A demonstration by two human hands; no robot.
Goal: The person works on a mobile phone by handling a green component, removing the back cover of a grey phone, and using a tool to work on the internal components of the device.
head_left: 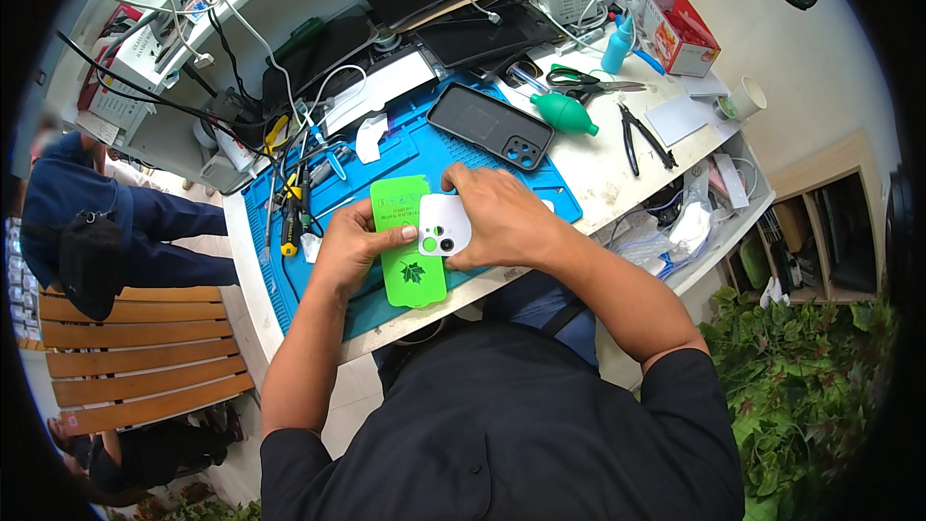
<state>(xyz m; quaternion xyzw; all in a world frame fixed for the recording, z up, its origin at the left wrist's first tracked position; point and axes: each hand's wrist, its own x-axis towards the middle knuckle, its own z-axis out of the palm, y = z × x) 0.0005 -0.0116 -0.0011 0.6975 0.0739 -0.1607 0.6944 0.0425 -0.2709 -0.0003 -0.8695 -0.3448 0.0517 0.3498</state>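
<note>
Head view: you sit at a cluttered white worktop (pixel 595 172), with both hands over the near edge of a blue, ridged, rubbery-looking mat (pixel 403 150). Your left hand (pixel 345 243) is partly closed, pinching a glossy, bright green card (pixel 397 209) with a wavy outline, its thumb flat on the face. Your right hand (pixel 502 217) is curled around a smooth, pale panel (pixel 442 214) with rounded corners, fingers at the top edge and thumb below. The panel lies over the card's right side; it may be a phone back, though its round camera-like spots are too small to judge.

Beyond your hands rests a matte black phone case (pixel 475 116) with ring-shaped camera openings. Right of it are a rubbery green blower bulb (pixel 564 114), dark-handled scissors (pixel 585 83) and slim black pliers (pixel 644 140).

As for writing, the green card carries small dark print above a black leaf emblem. A red and white cardboard box (pixel 683 34) bears pictures and lettering.
</note>
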